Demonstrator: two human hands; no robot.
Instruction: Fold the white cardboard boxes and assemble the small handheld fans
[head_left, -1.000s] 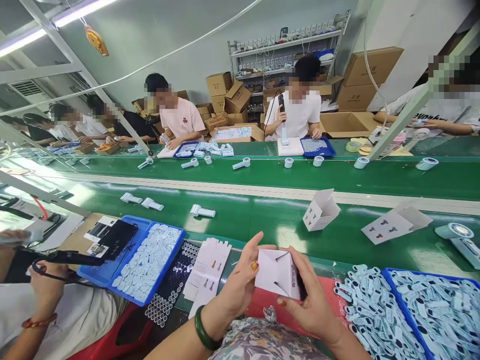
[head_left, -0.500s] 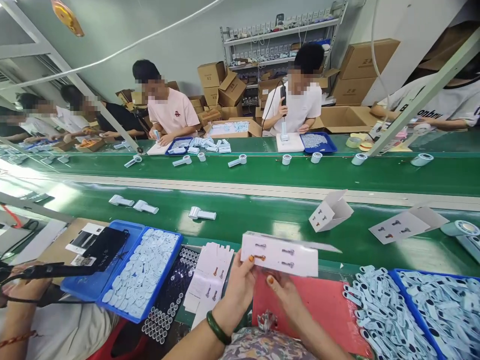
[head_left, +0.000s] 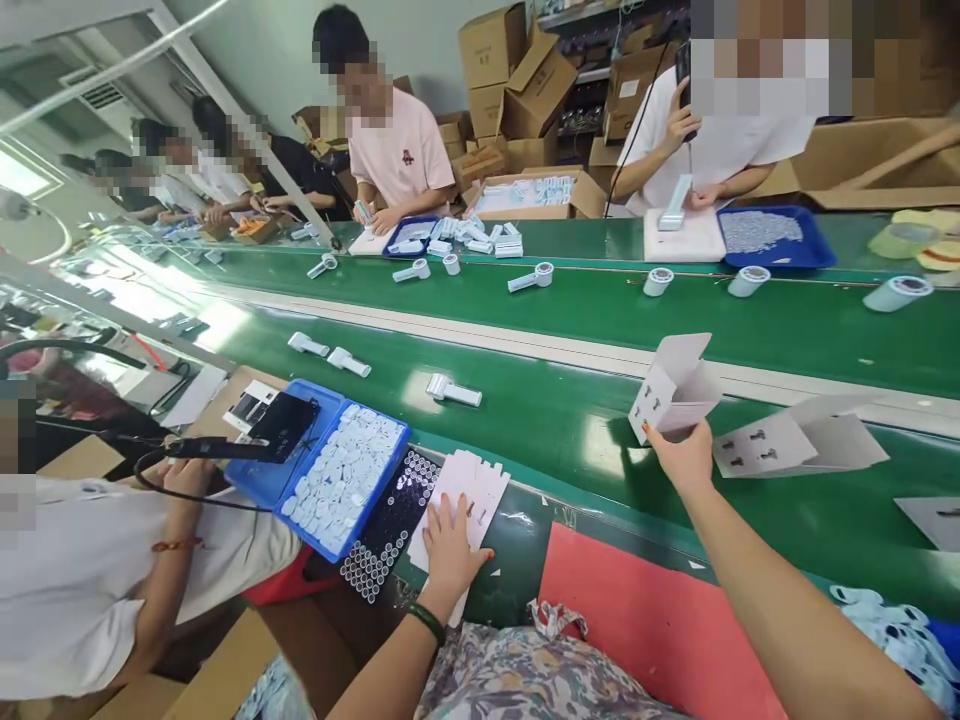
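My left hand lies with fingers spread on a stack of flat white printed cards at the table's near edge. Out over the green belt, my right hand reaches to a white printed box with raised flaps. Its thumb and fingers are round the lower near side of that box. A second white printed box sits just to the right on the belt. In front of my body lies a red mat.
A blue tray of pale discs and a black sheet with small rings are at left, beside a co-worker's arm. Pale blue device bodies ride the near belt. Pale parts are heaped at right. Co-workers sit across the belts.
Both hands held a printed white piece over the red mat; they have parted. My left hand moved onto the card stack, my right forward to a box. The view swung left.
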